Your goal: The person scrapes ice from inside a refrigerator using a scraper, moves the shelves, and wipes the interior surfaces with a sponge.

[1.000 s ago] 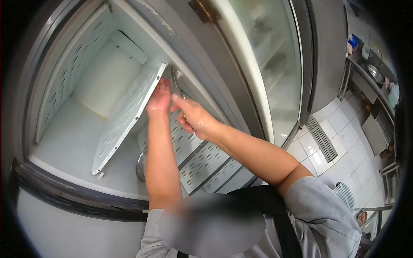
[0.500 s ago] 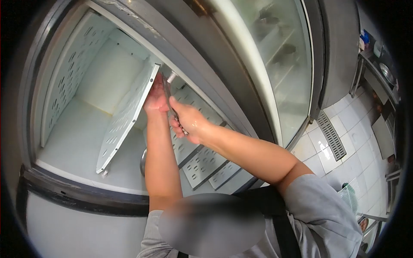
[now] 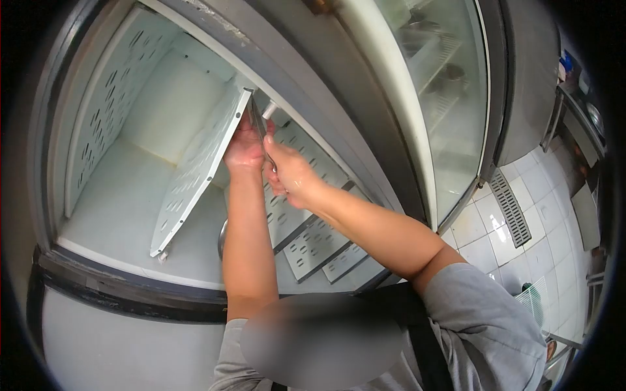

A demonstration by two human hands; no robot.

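Inside a white cabinet, a perforated white shelf panel [image 3: 195, 173] stands tilted. My left hand [image 3: 246, 146] is behind the panel's upper right edge, palm partly showing and fingers partly hidden. Close beside it, my right hand [image 3: 290, 174] is closed around a thin metal tool [image 3: 258, 117], whose end reaches up near the panel's top corner. A small white peg [image 3: 269, 109] sits just right of the tool's end. Lower perforated shelves [image 3: 312, 251] lie beneath my right forearm.
An open glass door [image 3: 450, 98] stands at the upper right, with its thick frame beside my right arm. A drain grate [image 3: 510, 208] lies in the white tiled floor. Metal tables [image 3: 577, 124] are at the far right.
The view has shifted slightly, so the cabinet's contents appear a little to the right. The tool in my right hand stands at a slightly different angle beside the panel's edge.
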